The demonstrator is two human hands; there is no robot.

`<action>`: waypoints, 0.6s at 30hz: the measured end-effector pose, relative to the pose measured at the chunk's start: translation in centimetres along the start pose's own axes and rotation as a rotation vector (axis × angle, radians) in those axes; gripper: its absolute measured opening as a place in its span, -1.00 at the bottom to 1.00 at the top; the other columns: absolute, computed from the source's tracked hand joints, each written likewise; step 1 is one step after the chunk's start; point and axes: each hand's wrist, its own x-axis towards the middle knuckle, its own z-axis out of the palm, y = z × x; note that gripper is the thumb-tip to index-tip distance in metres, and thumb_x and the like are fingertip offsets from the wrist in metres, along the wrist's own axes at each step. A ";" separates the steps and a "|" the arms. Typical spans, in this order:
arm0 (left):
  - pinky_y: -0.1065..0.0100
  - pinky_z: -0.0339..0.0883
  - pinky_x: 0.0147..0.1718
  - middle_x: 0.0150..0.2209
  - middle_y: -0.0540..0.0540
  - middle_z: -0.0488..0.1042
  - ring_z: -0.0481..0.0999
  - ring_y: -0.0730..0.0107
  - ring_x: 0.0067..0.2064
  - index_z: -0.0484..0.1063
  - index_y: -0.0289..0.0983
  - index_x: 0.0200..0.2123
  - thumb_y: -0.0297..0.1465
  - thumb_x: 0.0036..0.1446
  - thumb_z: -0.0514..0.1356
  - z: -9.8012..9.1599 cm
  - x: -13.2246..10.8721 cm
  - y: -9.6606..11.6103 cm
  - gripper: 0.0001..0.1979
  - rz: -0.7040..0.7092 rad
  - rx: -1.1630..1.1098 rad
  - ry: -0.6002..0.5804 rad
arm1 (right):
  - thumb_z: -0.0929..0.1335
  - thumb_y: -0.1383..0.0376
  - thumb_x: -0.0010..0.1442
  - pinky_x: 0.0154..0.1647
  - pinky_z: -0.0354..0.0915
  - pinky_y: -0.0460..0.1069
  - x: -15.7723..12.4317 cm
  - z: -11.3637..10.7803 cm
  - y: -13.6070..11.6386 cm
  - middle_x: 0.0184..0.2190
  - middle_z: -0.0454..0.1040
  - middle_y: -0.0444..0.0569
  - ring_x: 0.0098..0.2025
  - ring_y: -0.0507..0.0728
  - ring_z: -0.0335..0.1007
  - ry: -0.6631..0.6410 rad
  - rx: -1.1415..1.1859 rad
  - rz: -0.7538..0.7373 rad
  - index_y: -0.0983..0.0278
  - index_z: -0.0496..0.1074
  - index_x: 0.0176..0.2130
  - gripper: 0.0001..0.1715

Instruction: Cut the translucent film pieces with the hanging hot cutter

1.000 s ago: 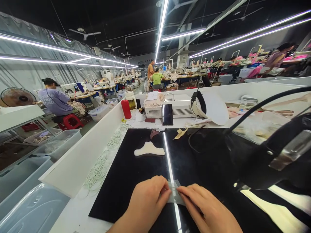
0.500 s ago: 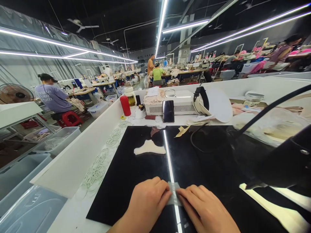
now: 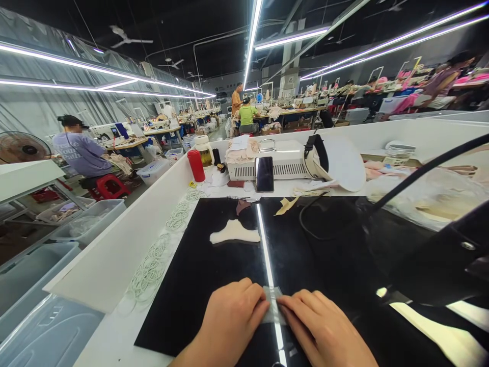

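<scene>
A small translucent, whitish piece (image 3: 272, 302), like thin film or sheer fabric, lies on the glossy black board (image 3: 214, 285). My left hand (image 3: 235, 316) pinches its left edge, thumb against the curled fingers. At the opposite edge my right hand (image 3: 323, 326) presses with its fingers together. Fingertips cover both sides of the piece, so its full shape is hidden. Beyond the hands lies a cream curved cut piece (image 3: 235, 232). Larger pale cut pieces (image 3: 439, 329) lie to the right, partly under a dark lamp-like fixture (image 3: 439, 270).
Green elastic-looking loops (image 3: 153, 265) lie along the board's left side. Behind it stand a phone (image 3: 264, 174), a white slotted box (image 3: 288, 160), a red container (image 3: 196, 165) and a white visor (image 3: 344, 163). A black cable (image 3: 428, 171) arcs over the right. Co-workers sit farther off.
The dark fixture at the right has shifted slightly, uncovering less of the pale pieces at their near left tip. Both hands stay on the translucent piece in nearly the same place.
</scene>
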 end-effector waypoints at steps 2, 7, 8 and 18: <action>0.38 0.26 -0.44 -0.38 0.07 0.48 0.52 0.38 -0.42 0.47 -0.18 -0.28 -0.46 0.32 0.25 0.0 0.0 0.0 -0.91 -0.001 0.002 0.003 | 0.14 0.30 0.52 -0.33 0.42 0.05 0.0 0.1 0.0 -0.33 0.53 -0.07 -0.35 0.13 0.51 -0.019 0.005 0.006 0.19 0.48 -0.09 -0.65; 0.36 0.26 -0.43 -0.37 0.07 0.48 0.52 0.36 -0.41 0.47 -0.18 -0.27 -0.45 0.32 0.26 0.0 0.2 0.0 -0.92 -0.006 0.019 -0.008 | 0.20 0.30 0.51 -0.28 0.43 0.06 -0.5 0.3 0.2 -0.29 0.52 -0.08 -0.30 0.15 0.51 -0.088 0.021 0.049 0.15 0.47 -0.05 -0.73; 0.36 0.26 -0.44 -0.37 0.07 0.48 0.52 0.36 -0.41 0.47 -0.18 -0.26 -0.45 0.32 0.26 0.0 0.2 0.0 -0.93 -0.003 0.021 -0.009 | 0.20 0.30 0.51 -0.27 0.43 0.06 -0.5 0.3 0.2 -0.29 0.52 -0.07 -0.29 0.15 0.51 -0.085 0.021 0.054 0.15 0.47 -0.05 -0.73; 0.37 0.27 -0.43 -0.38 0.07 0.47 0.51 0.40 -0.41 0.47 -0.19 -0.27 -0.44 0.34 0.24 -0.2 -0.1 0.0 -0.92 -0.016 -0.025 -0.010 | 0.22 0.29 0.50 -0.24 0.47 0.04 -0.5 0.1 0.3 -0.27 0.54 -0.06 -0.29 0.13 0.52 -0.077 0.064 0.066 0.15 0.49 -0.03 -0.74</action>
